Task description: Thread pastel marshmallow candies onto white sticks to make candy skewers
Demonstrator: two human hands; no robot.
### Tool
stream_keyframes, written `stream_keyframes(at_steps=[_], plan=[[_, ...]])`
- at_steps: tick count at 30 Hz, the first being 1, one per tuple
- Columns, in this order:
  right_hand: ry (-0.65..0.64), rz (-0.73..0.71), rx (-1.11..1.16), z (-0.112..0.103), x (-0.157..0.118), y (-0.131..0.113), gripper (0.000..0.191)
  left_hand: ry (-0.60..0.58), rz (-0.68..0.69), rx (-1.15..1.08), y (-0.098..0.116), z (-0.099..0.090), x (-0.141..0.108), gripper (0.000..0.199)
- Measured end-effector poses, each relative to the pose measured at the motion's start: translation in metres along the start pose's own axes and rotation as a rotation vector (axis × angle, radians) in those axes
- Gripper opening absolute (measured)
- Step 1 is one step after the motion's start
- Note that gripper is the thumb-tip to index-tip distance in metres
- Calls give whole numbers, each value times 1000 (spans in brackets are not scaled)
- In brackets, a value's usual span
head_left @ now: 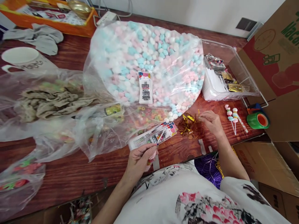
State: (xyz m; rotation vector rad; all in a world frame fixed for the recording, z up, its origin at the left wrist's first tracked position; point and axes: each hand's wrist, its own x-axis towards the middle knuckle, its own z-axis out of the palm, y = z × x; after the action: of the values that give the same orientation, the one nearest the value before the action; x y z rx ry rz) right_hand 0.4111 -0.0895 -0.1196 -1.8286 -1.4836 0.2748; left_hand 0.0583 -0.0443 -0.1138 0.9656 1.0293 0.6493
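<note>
At the lower centre of the frame, the left hand (140, 159) is found closed around a small pink-and-white piece (152, 156), mostly covered by the fingers; a thin white stick (160, 136) is seen rising just above it. The right hand (212, 122) is placed right of centre, its fingertips drawn together at the edge of a loose heap of gold strips (187, 123) — whether a strip is pinched cannot be told.

As a judgement, the piece is best gripped lightly, so that nothing is crushed, with the stick left free of the fingers. One strip should be drawn out by its end, since the heap is tangled and several may be lifted together. The printed packets (140, 141), stacked between the left hand and the strips, should not be brushed out of line — nor the large bag of pastel pieces (161, 56) at upper centre.
</note>
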Motion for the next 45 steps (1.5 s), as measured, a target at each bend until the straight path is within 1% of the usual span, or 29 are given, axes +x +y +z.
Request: stream_keyframes(at_steps=[2,4,6,7,9,11,13,15,17,18,19,21,22,23,24,25,27,28,29,31,32,34,37,39,41,42,43,44,45], plan=[[-13,36,102,-6,1,-5,13,-15,-32,-6,0,-1,1,25],[-84,109,220,-9,0,-11,15,-48,-48,-4,1,-1,3,23],[-140,203,412,-10,-2,-20,18,-93,-22,17,5,2,4,21],[-146,246,530,-9,-4,-26,19,-118,19,39,8,4,4,19],[-142,308,749,-5,-9,-42,18,-188,168,123,15,10,4,15],[-170,334,891,4,-15,-61,19,-266,390,259,24,18,4,14],[-272,332,965,16,-22,-82,20,-326,621,425,32,26,3,16],[-412,324,1015,29,-28,-100,23,-369,807,555,36,32,1,17],[-528,332,1034,40,-34,-112,27,-397,912,602,35,35,0,18],[-557,341,1031,45,-36,-115,28,-391,931,589,33,34,-1,18],[-551,341,1021,49,-37,-117,27,-373,925,558,30,33,-3,18],[-435,290,959,53,-38,-119,18,-328,849,469,24,27,-6,16],[-353,225,891,54,-38,-120,18,-316,790,409,21,23,-7,16],[-276,135,796,54,-37,-121,23,-314,721,346,19,19,-8,16],[-222,27,687,53,-36,-123,28,-321,648,285,16,15,-10,17],[-211,-87,581,51,-35,-126,29,-328,581,225,14,13,-11,17],[-306,-284,464,49,-32,-133,23,-337,480,121,12,9,-13,18],[-379,-347,472,49,-30,-136,20,-336,447,85,12,8,-14,19],[-454,-377,516,50,-29,-138,18,-329,424,58,12,7,-15,18],[-565,-355,640,54,-28,-140,15,-302,397,27,13,8,-17,17],[-590,-317,694,57,-28,-140,14,-292,385,22,14,9,-18,16],[-607,-226,750,64,-30,-138,12,-268,347,-7,15,10,-20,15],[-568,-95,732,70,-35,-132,14,-187,266,-65,16,10,-20,17],[-452,9,690,69,-38,-130,15,-111,212,-87,16,10,-19,18],[-222,68,649,67,-42,-131,13,-61,140,-109,16,10,-16,21],[-105,49,624,67,-45,-132,10,-46,102,-130,15,10,-15,22],[-28,-12,593,68,-47,-135,10,-39,72,-155,15,11,-13,24],[-5,-106,555,70,-49,-139,12,-39,50,-176,14,13,-11,25],[-21,-212,514,74,-51,-142,16,-41,40,-192,13,15,-10,25]])
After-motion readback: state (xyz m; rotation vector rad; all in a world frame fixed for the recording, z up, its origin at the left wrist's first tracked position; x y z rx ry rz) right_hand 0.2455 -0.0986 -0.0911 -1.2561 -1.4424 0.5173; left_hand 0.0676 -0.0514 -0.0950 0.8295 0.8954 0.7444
